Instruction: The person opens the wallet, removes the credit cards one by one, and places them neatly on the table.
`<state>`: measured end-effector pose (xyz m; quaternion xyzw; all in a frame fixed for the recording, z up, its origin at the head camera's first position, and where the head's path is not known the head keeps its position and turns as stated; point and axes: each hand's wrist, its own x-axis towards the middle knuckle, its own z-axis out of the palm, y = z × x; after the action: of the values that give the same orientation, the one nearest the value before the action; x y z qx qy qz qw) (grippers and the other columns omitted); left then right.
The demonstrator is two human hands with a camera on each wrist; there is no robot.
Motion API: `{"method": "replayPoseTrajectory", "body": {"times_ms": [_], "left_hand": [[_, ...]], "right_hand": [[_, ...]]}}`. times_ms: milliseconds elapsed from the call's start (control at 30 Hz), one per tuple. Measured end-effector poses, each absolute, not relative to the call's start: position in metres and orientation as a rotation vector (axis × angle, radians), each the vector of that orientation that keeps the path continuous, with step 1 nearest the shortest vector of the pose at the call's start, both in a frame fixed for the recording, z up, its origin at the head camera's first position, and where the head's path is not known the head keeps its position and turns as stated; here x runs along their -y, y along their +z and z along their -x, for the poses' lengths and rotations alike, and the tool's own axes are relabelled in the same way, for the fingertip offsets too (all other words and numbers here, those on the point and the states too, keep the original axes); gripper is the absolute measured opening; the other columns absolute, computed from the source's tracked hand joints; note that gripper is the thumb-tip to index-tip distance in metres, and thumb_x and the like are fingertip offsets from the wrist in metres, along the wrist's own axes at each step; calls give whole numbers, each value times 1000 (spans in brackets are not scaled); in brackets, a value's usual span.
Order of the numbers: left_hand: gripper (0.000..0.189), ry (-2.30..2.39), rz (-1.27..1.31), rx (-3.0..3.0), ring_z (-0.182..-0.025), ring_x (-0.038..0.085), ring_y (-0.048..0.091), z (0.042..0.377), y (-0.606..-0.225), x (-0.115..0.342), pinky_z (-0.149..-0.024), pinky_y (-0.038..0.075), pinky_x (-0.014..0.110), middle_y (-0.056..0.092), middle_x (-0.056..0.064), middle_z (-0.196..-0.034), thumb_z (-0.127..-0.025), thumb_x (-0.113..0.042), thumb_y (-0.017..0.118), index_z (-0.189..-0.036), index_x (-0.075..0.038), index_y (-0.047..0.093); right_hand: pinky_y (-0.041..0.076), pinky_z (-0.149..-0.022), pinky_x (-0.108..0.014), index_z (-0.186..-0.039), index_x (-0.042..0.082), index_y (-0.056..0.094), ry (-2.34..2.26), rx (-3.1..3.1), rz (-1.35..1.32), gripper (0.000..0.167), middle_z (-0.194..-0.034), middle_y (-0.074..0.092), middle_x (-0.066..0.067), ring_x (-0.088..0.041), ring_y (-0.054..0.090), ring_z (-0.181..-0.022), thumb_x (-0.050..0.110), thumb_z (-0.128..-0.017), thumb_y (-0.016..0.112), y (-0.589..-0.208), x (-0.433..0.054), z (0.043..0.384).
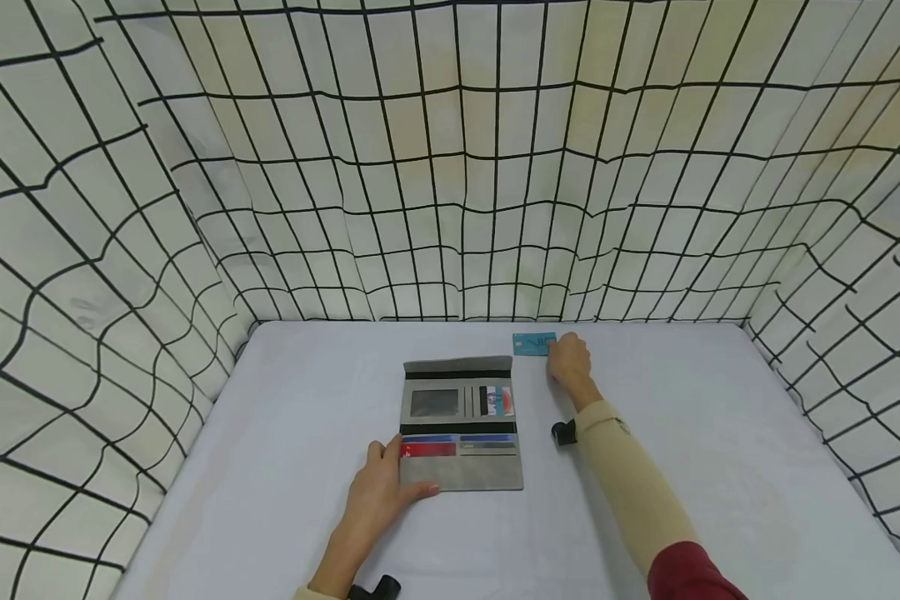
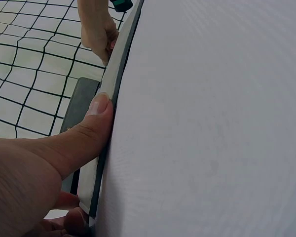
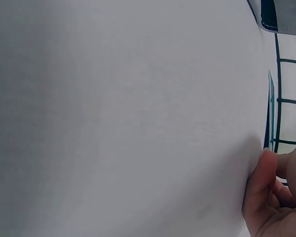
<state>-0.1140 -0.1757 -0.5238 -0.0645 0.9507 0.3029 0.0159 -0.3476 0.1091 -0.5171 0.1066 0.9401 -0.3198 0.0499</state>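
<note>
An unfolded grey wallet (image 1: 461, 473) lies on the white table, with several cards in its slots, among them a red card (image 1: 427, 450) at lower left and a white card with a coloured picture (image 1: 499, 401) at upper right. My left hand (image 1: 378, 486) grips the wallet's lower left corner; in the left wrist view its thumb (image 2: 84, 136) presses along the near edge. Beyond the wallet's upper right corner, my right hand (image 1: 570, 363) pinches the right end of a teal bank card (image 1: 532, 343). The card's edge (image 3: 271, 111) shows in the right wrist view, slightly tilted off the table.
The white-covered table (image 1: 300, 400) ends at the back just behind the teal card. White walls with a black grid net (image 1: 435, 183) stand around its back and sides. Each wrist carries a small black camera (image 1: 564, 432).
</note>
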Motion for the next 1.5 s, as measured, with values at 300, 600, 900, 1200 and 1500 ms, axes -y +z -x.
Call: {"method": "replayPoseTrajectory", "body": {"times_ms": [300, 600, 900, 1200, 1500], "left_hand": [[102, 952, 211, -2951, -71, 18, 51, 114, -522, 175, -59, 41, 28, 50, 13, -100, -68, -45, 91, -147, -1, 45], [101, 955, 197, -2960, -72, 17, 51, 113, -522, 175, -59, 41, 28, 50, 12, -99, -67, -45, 91, -146, -1, 46], [101, 965, 195, -2953, -72, 18, 52, 114, -524, 175, -60, 41, 28, 49, 13, -100, -68, -45, 91, -147, -1, 44], [101, 989, 226, -2938, -72, 18, 51, 113, -522, 174, -59, 39, 28, 48, 13, -101, -69, -41, 91, -148, 0, 44], [101, 993, 239, -2928, -71, 18, 48, 114, -521, 173, -58, 36, 26, 46, 14, -101, -70, -40, 90, -148, 2, 42]], "right_hand": [[52, -61, -36, -117, -10, 58, -938, -2892, -321, 39, -104, 68, -24, -31, 65, -83, 26, -106, 47, -519, -108, 351], [55, -84, -47, -128, -13, 49, -899, -2907, -342, 45, -119, 62, -29, -40, 65, -106, 26, -107, 46, -521, -107, 352], [54, -70, -38, -129, -13, 46, -971, -2862, -379, 50, -97, 66, -21, -33, 68, -83, 32, -108, 42, -524, -113, 355], [46, -61, -26, -120, -6, 49, -1170, -2798, -202, 40, -76, 63, -8, -12, 62, -51, 31, -106, 42, -517, -123, 343], [45, -66, -26, -123, -4, 51, -1213, -2710, -44, 38, -96, 65, -15, -15, 63, -69, 28, -102, 51, -503, -128, 324]]}}
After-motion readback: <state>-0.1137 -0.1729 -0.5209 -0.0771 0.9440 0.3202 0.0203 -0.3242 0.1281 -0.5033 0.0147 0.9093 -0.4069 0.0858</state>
